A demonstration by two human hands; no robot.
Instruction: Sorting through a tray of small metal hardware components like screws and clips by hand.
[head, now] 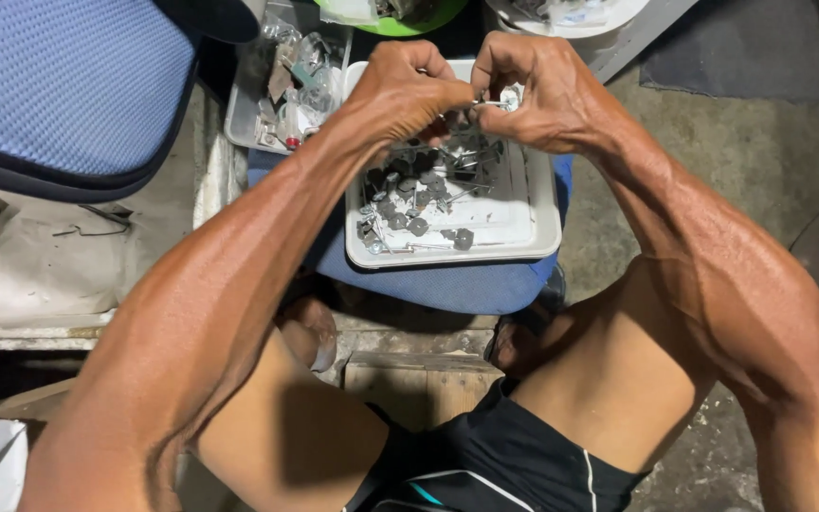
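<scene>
1. The blue cushion (447,284) is soft and padded. It holds the tray, so keep your knees quiet and do not bump it.
2. The white tray (537,213) is smooth plastic with rounded corners and a low rim. Work right above it, so a dropped bit lands inside.
3. The clear box (282,95) just beside the tray is see-through plastic, full of shiny odds and ends.
4. The grey parts (409,204) in the tray are little, dull and knobby, some with thin wire legs. They lie in a loose pile.
5. Your left hand (405,90) is curled tight, pinching one end of the small metal piece (487,102).
6. Your right hand (537,90) is curled too, pinching the other end. The piece is thin, hard and shiny, up above the far side of the tray. Use fingertips only, and press gently so it does not bend or slip.
</scene>
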